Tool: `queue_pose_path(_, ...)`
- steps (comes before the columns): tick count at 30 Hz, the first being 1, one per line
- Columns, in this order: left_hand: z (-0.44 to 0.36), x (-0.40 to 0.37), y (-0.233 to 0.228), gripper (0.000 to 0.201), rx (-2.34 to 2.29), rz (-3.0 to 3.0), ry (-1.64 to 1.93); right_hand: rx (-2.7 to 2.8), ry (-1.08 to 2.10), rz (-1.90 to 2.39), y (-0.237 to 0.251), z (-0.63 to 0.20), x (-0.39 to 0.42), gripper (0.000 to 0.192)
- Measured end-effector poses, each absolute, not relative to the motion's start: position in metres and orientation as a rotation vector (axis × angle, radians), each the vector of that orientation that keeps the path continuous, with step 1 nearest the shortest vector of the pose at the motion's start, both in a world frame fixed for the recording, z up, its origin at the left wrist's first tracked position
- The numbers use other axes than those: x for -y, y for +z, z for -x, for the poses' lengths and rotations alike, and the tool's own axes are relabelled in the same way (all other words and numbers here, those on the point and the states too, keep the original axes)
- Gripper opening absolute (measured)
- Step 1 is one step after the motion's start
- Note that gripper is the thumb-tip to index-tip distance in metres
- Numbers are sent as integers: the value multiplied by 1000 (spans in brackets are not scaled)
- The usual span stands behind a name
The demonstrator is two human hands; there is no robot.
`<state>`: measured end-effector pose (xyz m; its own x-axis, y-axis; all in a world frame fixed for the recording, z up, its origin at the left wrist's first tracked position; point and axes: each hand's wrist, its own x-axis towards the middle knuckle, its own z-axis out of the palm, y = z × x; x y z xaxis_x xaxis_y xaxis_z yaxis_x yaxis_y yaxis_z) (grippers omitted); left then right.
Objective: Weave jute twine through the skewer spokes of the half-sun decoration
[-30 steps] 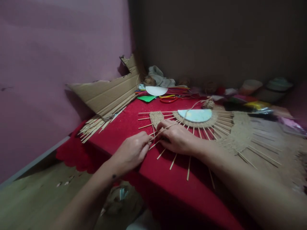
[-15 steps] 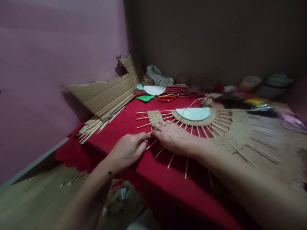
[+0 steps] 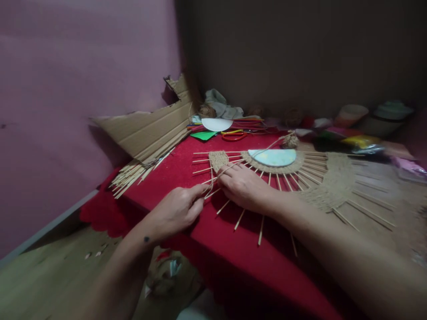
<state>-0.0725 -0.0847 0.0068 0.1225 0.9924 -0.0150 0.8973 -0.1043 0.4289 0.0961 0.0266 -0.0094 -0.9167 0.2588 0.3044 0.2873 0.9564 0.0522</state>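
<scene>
A half-round frame of thin sticks (image 3: 240, 219) fans out from a pale blue half disc (image 3: 271, 157). Woven twine covers a patch (image 3: 218, 161) at its left and a wide band (image 3: 336, 178) at its right. My right hand (image 3: 238, 184) lies over the sticks just below the left patch, fingers curled on the twine (image 3: 230, 166); its fingertips are partly hidden. My left hand (image 3: 180, 204) is closed at the stick ends beside a small twine loop, thumb near the forefinger; its grip on the twine is only partly visible. The strand leads back to a twine ball (image 3: 290, 141).
A red cloth (image 3: 160, 178) covers the table. At the left lie a bundle of loose sticks (image 3: 128, 178) and a torn cardboard sheet (image 3: 150, 133). Behind the frame are red-handled scissors (image 3: 234, 137), a white half disc (image 3: 216, 124) and green paper (image 3: 204, 135). Plastic packets (image 3: 362, 144) sit at the right.
The twine stretched between my hands has slackened into a small loop around the stick ends. My right hand has shifted slightly right in view; the left stays near the stick tips.
</scene>
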Motion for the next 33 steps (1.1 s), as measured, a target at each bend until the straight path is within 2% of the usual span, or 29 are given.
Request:
queue_pose_path(7,59,91,-1,57,-2012,-2142,366,2780,-145,484,-6,-96,-27,20)
queue_pose_path(14,26,96,-4,56,-2251,-2297,233,2696,-77,489,-14,-93,-31,21)
queue_pose_path(17,17,89,2,59,-2303,-2401,46,2625,104,500,-14,-94,-34,16)
queue_pose_path(21,13,69,10,55,-2323,-2549,-54,2495,581,459,-13,-100,-37,14)
queue_pose_path(24,12,56,13,56,-2114,-2671,53,2395,925,419,-18,-104,-40,16)
queue_pose_path(27,17,53,17,56,-1817,-2722,354,2303,1165,351,-26,-105,-48,20)
queue_pose_path(30,35,54,28,49,-1513,-2632,618,2331,1188,285,-27,-106,-58,11)
queue_pose_path(33,66,45,42,40,-1744,-2485,708,2479,1129,257,-18,-111,-64,10)
